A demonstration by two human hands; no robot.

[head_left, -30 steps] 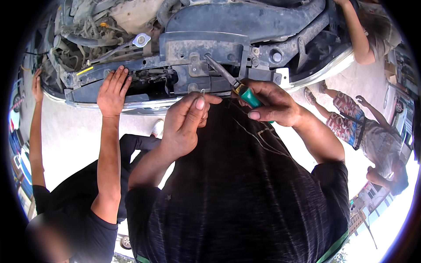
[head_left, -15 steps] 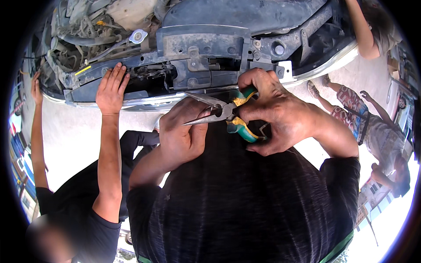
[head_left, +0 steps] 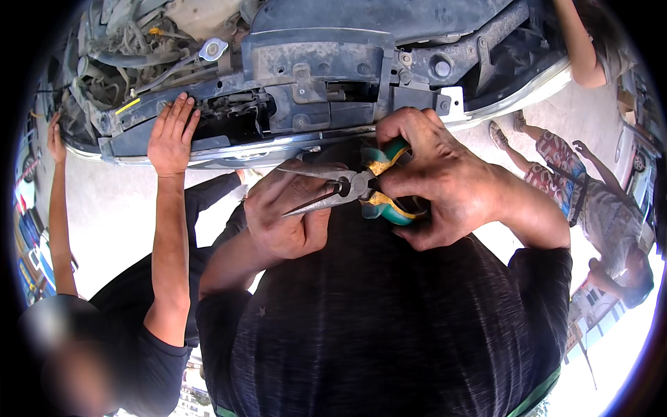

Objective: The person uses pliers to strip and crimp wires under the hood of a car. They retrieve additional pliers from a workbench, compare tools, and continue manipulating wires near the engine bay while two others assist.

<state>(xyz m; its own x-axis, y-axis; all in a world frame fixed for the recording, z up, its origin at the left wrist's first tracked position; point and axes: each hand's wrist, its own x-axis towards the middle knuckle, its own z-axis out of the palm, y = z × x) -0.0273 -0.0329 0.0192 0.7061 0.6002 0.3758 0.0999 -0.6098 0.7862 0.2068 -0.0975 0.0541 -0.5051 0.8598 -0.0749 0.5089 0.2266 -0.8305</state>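
Observation:
Long-nose pliers (head_left: 360,185) with green and yellow handles are gripped in my right hand (head_left: 448,184). Their jaws are spread apart and point left, across my left hand (head_left: 288,212). The fingers of that hand are curled closed behind the jaws. Something small and dark shows by the jaws' inner edge, but whether my left hand pinches it is hidden. Both hands are held in front of my dark shirt, just short of the front edge of a car's open engine bay (head_left: 299,104).
At left, a co-worker's hand (head_left: 174,135) rests on the car's front panel, the other hand (head_left: 57,139) farther left. Another person's arm (head_left: 580,45) reaches in at upper right. Someone in patterned shorts (head_left: 552,170) is at right. A radiator cap (head_left: 212,49) sits in the bay.
The pliers' jaws have shifted slightly left and spread a little wider. My left hand has moved slightly left. My right hand keeps its grip on the handles.

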